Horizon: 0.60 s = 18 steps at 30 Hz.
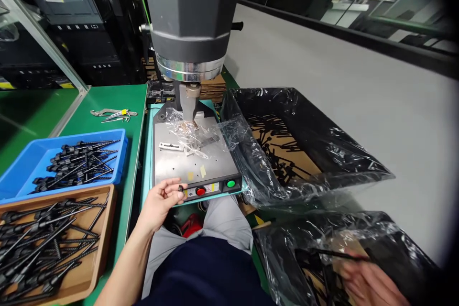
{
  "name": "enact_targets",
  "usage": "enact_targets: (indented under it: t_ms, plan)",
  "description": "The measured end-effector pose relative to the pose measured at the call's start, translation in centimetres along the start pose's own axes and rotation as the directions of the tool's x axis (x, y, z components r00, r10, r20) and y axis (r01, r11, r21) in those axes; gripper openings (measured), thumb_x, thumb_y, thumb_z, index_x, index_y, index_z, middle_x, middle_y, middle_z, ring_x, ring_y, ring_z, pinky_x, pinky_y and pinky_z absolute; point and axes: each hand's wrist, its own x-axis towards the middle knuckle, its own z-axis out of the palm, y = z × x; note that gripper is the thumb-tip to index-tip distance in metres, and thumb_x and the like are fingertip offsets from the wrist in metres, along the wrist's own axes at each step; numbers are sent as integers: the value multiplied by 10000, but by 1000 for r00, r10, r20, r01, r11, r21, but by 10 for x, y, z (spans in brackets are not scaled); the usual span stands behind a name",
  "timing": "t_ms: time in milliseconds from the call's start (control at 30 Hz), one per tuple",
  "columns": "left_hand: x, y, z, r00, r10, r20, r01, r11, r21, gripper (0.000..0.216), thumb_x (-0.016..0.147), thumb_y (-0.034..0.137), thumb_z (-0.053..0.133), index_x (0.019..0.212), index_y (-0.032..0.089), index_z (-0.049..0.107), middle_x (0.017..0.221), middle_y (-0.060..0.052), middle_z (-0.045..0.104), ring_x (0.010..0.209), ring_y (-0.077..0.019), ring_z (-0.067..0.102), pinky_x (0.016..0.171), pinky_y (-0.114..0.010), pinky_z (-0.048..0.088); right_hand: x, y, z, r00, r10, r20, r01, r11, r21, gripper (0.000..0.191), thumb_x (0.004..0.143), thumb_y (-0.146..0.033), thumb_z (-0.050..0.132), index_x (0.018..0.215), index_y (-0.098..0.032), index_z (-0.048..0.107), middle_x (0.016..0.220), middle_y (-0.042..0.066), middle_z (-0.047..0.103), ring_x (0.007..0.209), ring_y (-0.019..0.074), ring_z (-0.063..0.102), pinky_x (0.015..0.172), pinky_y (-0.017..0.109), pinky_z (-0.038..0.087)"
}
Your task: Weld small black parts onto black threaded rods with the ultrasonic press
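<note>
My left hand [163, 203] is at the front left corner of the press's metal base [172, 167], thumb and forefinger closed on a small black piece [180, 188]; its exact kind is too small to make out. Beside it on the front panel are a red button [200, 191] and a green button [230, 183]. Over the lower right plastic-lined box [279, 253], my right hand [373, 279] is smeared by motion, its fingers around one end of a black rod-shaped part [339, 253]. More black parts [315, 272] lie below it.
The grey press head [193, 5] hangs over the base, with clear plastic film [201, 146] around its tool. At left, a blue tray [36, 146] and a brown tray [102, 244] hold black rods with thick heads. Tools [114, 114] lie behind. Another lined box [344, 148] stands right.
</note>
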Motion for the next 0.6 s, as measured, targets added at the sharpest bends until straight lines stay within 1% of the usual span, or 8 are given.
enact_targets:
  t_ms: [33, 100, 133, 200, 300, 367, 433, 600]
  plan:
    - [2, 2, 5, 1000, 4, 14, -4, 1000, -4, 479, 591, 323, 881, 995, 152, 688, 1010, -122, 735, 749, -182, 677, 721, -332, 565, 3, -16, 20, 999, -49, 5, 49, 997, 64, 575, 713, -843, 412, 739, -314, 636, 579, 91, 463, 494, 221, 513, 493, 446, 353]
    - [4, 6, 12, 998, 38, 48, -40, 999, 37, 438, 585, 318, 883, 949, 148, 710, 999, -119, 737, 767, -183, 672, 734, -328, 558, 12, -54, 69, 953, -193, 232, 201, 980, -8, 511, 745, -755, 563, 703, -248, 610, 595, 33, 457, 523, 185, 476, 534, 388, 392]
    - [4, 8, 15, 996, 64, 67, -69, 995, 69, 409, 588, 317, 880, 926, 148, 725, 964, -107, 738, 755, -175, 661, 728, -317, 550, 16, -74, 96, 893, -280, 353, 323, 944, -70, 484, 793, -691, 580, 650, -228, 579, 643, 35, 488, 595, 184, 502, 597, 371, 423]
    - [2, 9, 17, 988, 117, 98, -130, 983, 132, 368, 600, 315, 871, 913, 163, 752, 859, -68, 724, 719, -155, 630, 702, -293, 529, 22, -109, 148, 769, -465, 438, 546, 835, -71, 468, 878, -595, 533, 608, -212, 523, 683, 24, 514, 674, 178, 512, 663, 331, 435]
    - [-4, 10, 13, 978, 173, 117, -194, 960, 203, 339, 615, 305, 863, 921, 190, 773, 778, -33, 677, 716, -149, 603, 680, -274, 498, 22, -141, 202, 588, -559, 585, 685, 728, 8, 313, 966, -423, 465, 817, -206, 634, 741, 21, 585, 693, 166, 550, 667, 293, 431]
    - [-9, 11, 9, 973, 196, 124, -219, 953, 212, 331, 617, 299, 862, 922, 198, 779, 845, -44, 679, 744, -152, 601, 694, -277, 494, 19, -151, 220, 476, -623, 620, 763, 644, 61, 266, 984, -355, 452, 962, -204, 670, 817, 39, 625, 758, 176, 579, 716, 297, 438]
    - [-13, 11, 4, 969, 211, 127, -233, 953, 195, 322, 621, 298, 859, 918, 200, 782, 918, -59, 675, 766, -154, 599, 705, -281, 495, 18, -155, 228, 399, -669, 627, 817, 570, 88, 267, 991, -330, 450, 1017, -201, 683, 857, 54, 636, 805, 188, 585, 758, 309, 438]
    - [-14, 13, -2, 968, 193, 160, -224, 952, 207, 315, 633, 296, 852, 924, 195, 785, 944, -69, 653, 752, -147, 582, 672, -270, 491, 20, -159, 231, 343, -662, 666, 836, 539, 104, 302, 998, -345, 439, 1007, -203, 706, 823, 57, 631, 761, 188, 571, 722, 312, 431]
